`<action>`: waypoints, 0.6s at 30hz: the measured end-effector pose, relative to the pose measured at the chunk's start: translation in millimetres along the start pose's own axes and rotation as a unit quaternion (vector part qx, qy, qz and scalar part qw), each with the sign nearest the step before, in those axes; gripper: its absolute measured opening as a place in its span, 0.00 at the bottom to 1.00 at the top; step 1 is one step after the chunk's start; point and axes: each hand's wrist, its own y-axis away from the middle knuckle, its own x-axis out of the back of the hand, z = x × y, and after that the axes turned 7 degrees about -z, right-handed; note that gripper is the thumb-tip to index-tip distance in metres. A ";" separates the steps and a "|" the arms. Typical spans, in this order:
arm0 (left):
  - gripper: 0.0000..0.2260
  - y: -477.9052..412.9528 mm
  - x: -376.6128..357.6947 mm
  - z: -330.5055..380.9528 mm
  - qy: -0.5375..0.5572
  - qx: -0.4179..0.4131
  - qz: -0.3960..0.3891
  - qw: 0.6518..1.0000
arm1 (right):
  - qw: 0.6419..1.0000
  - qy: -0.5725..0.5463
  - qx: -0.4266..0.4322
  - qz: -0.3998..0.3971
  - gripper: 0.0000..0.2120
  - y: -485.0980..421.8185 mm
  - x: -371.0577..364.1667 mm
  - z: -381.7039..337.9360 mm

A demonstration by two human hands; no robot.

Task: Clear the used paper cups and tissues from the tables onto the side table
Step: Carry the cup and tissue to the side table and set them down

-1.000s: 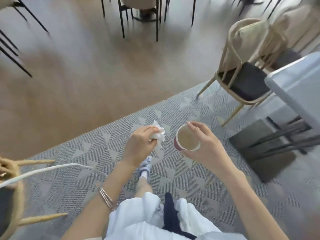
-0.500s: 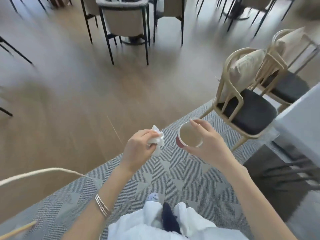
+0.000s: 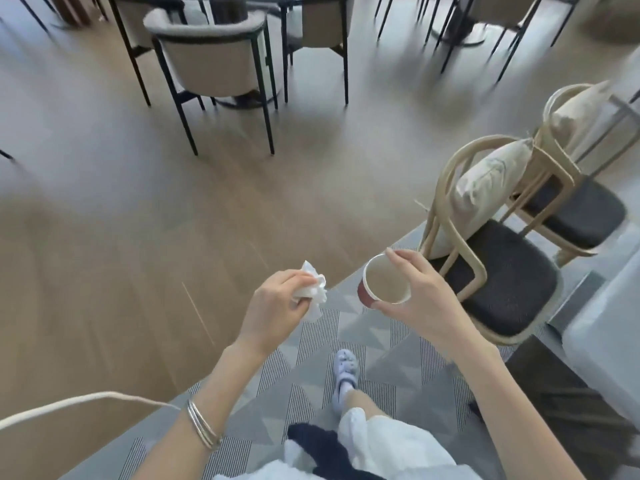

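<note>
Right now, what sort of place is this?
Likely a café or lounge: upholstered chairs on dark legs, cushioned wooden chairs by a patterned carpet, and a paper cup in the right hand, tissue in the left hand.

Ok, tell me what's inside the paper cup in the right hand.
Inside the paper cup only an even tan surface shows, with nothing lying in it. Leftover drink or bare lining: cannot tell. The right hand hides part of the rim.

A crumpled white paper tissue (image 3: 313,293) sits pinched in the left hand (image 3: 277,315), up in the air. Just to its right, apart, is a red white-rimmed paper cup (image 3: 372,294) — upright, open-mouthed, gripped by the right hand (image 3: 427,301).
</note>
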 end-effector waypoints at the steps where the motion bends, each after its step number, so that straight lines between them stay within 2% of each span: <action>1: 0.14 -24.5 -3.4 1.7 0.004 0.000 -0.002 1.000 | 1.000 -0.001 -0.002 0.000 0.38 -19.0 10.4 10.9; 10: 0.16 -233.6 -25.0 27.8 0.022 -0.014 0.020 0.999 | 1.000 0.000 0.009 0.030 0.38 -182.3 105.6 88.3; 18: 0.15 -371.2 -38.8 -2.7 0.017 -0.045 -0.029 0.998 | 0.998 -0.016 -0.038 0.041 0.38 -286.2 116.0 140.2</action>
